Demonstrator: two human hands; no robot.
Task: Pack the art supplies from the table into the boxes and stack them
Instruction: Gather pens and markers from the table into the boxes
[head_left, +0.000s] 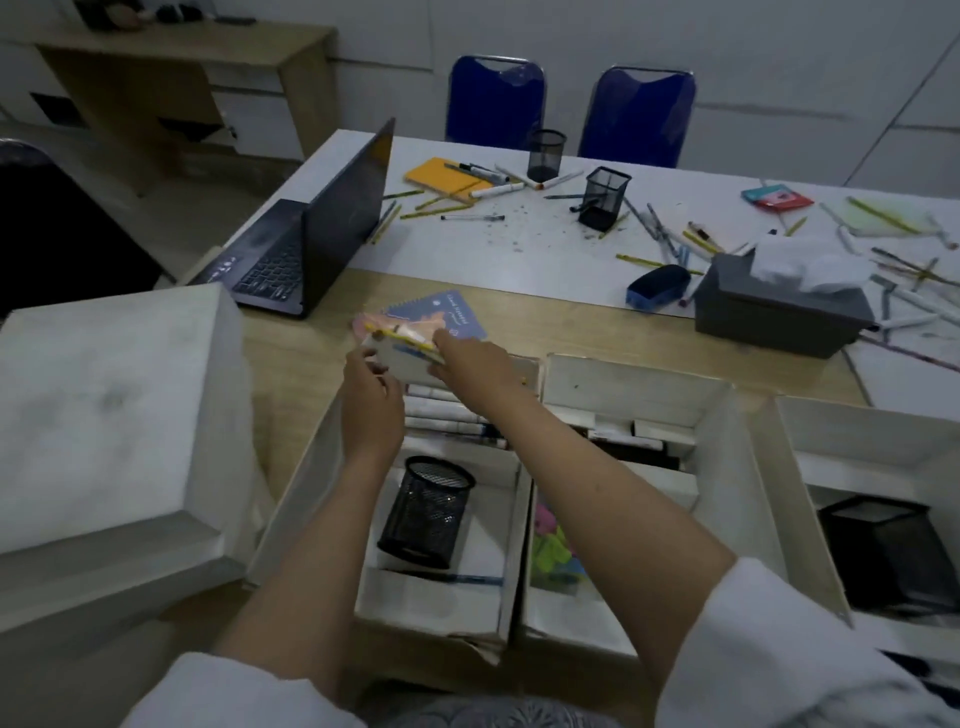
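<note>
Dim light lay over the room, and the long table (545, 249) beyond the person's hands was strewn with loose pens and pencils (670, 244), two mesh cups (545, 155), an orange notebook (448, 177), an eraser block (658, 287) and a grey tissue box (779, 312). Two blue chairs (493, 98) stood at its far side, and a half-open laptop (311, 244) sat beyond the left hand.

Both hands met over the far end of the nearest open box (332, 467). The left hand (370, 400) had its fingers curled round the near end of a small pale packet (400, 356) with a yellow strip along its top, and the right hand (475, 366) pinched the other end; the blur kept me from saying what the packet was. I judged it was held by both ends so that it could be lowered level into the box. Just beyond the fingertips lay a blue spiral notebook (457, 314) on the wooden part of the table.

Under the wrists, the box already held a row of markers (441, 415) at its far end and a black mesh pen cup (426, 512) lying tilted nearer the person, with a pen beside it. Beneath the right forearm a second box (717, 415) held more markers and something bright green and pink (553, 545). Further to the right, a third box (789, 467) contained a black square holder (893, 556). Well out from the left hand sat a closed white box (104, 405), perhaps the base for stacking.

Much remained on the table, so by my reckoning the packing was only partly done.
</note>
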